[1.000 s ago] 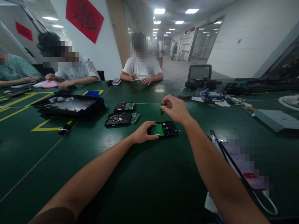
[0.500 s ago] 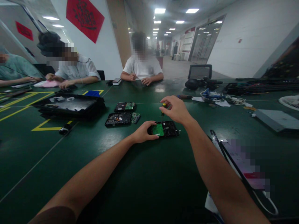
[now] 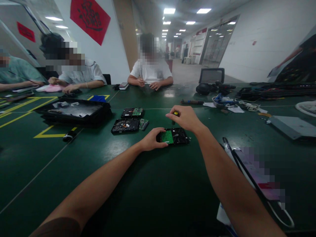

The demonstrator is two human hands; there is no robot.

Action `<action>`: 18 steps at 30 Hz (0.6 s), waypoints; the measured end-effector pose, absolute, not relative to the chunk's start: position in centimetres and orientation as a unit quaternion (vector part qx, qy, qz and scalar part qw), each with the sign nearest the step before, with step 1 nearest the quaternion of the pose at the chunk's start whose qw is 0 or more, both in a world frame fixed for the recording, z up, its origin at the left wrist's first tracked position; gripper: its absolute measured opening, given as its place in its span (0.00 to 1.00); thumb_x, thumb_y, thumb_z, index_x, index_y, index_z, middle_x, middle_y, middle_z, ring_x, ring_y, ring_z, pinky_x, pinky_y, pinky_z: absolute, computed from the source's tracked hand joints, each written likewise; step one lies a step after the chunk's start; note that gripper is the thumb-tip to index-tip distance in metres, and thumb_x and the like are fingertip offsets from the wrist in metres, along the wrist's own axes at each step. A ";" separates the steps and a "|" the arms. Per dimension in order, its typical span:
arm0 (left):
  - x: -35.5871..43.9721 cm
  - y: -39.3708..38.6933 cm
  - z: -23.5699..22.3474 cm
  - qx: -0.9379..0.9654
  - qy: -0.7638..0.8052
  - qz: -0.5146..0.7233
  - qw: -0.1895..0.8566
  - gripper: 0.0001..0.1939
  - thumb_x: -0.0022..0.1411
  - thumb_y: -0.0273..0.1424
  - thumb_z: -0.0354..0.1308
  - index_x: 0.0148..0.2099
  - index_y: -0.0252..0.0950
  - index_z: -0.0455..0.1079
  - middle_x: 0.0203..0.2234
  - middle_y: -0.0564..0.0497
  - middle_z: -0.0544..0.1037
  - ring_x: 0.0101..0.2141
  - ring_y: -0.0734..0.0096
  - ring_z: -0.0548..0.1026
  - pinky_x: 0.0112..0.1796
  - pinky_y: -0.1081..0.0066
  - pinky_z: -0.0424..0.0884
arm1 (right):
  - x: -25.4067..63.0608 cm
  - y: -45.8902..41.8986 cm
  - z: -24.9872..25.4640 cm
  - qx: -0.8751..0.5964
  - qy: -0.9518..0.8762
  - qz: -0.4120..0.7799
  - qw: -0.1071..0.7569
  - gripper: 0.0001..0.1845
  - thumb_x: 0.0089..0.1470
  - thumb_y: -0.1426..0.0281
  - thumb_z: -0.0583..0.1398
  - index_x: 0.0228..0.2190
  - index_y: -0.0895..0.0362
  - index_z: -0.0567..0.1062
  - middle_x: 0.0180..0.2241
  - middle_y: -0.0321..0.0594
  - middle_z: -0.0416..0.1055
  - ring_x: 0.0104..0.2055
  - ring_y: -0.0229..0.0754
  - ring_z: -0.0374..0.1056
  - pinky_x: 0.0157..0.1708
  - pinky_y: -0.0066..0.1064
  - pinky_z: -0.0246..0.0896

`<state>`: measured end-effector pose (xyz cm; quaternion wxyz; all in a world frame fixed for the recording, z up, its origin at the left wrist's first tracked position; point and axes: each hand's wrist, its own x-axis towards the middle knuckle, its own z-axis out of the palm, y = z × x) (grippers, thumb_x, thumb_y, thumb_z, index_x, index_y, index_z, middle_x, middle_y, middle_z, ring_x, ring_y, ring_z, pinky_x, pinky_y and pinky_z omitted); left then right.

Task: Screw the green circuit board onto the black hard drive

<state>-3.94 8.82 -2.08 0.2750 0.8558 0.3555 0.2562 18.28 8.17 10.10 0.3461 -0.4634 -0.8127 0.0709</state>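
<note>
A black hard drive (image 3: 178, 136) with a green circuit board lies on the green table (image 3: 158, 184) in front of me. My left hand (image 3: 151, 140) grips its left edge, fingers curled against it. My right hand (image 3: 185, 118) is pinched on the yellow-topped handle of a small screwdriver (image 3: 174, 117), which stands upright over the drive's far edge.
Two more opened drives (image 3: 124, 126) (image 3: 132, 113) and a loose board lie to the left, beside a black tray (image 3: 71, 111). People sit along the far and left sides. Cables, tools and a white fan crowd the right; a cabled device (image 3: 256, 174) lies near my right arm.
My right hand has come down with the screwdriver, closer to the drive. My left hand has stayed on the drive's edge.
</note>
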 end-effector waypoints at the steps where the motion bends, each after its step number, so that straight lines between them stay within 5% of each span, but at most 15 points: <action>1: -3.9 8.8 -2.1 0.855 0.357 0.257 0.275 0.39 0.51 0.46 0.70 0.62 0.41 0.65 0.62 0.42 0.67 0.61 0.48 0.66 0.62 0.49 0.61 | 18.3 8.1 10.1 -0.465 -0.812 0.076 0.344 0.11 0.58 0.59 0.61 0.31 0.53 0.76 0.29 0.38 0.74 0.32 0.43 0.67 0.34 0.36 0.58; 7: -4.0 8.9 -2.3 0.849 0.360 0.265 0.282 0.40 0.50 0.47 0.71 0.62 0.41 0.65 0.61 0.43 0.68 0.61 0.50 0.66 0.63 0.51 0.61 | 18.3 8.0 10.1 -0.460 -0.821 0.093 0.327 0.14 0.55 0.68 0.61 0.44 0.53 0.77 0.30 0.37 0.75 0.33 0.43 0.68 0.35 0.35 0.59; 13: -4.0 8.9 -2.1 0.850 0.360 0.258 0.286 0.40 0.50 0.47 0.71 0.62 0.41 0.65 0.62 0.43 0.67 0.61 0.49 0.66 0.62 0.50 0.62 | 18.1 8.4 9.8 -0.471 -0.815 0.053 0.333 0.08 0.55 0.62 0.63 0.33 0.54 0.74 0.32 0.41 0.75 0.33 0.44 0.68 0.34 0.36 0.59; 18: -3.9 8.9 -2.1 0.852 0.354 0.261 0.283 0.39 0.51 0.46 0.71 0.62 0.42 0.65 0.63 0.43 0.67 0.62 0.49 0.65 0.63 0.49 0.61 | 17.9 8.5 9.5 -0.480 -0.808 0.045 0.338 0.06 0.56 0.64 0.62 0.34 0.53 0.75 0.33 0.40 0.77 0.33 0.44 0.69 0.35 0.36 0.59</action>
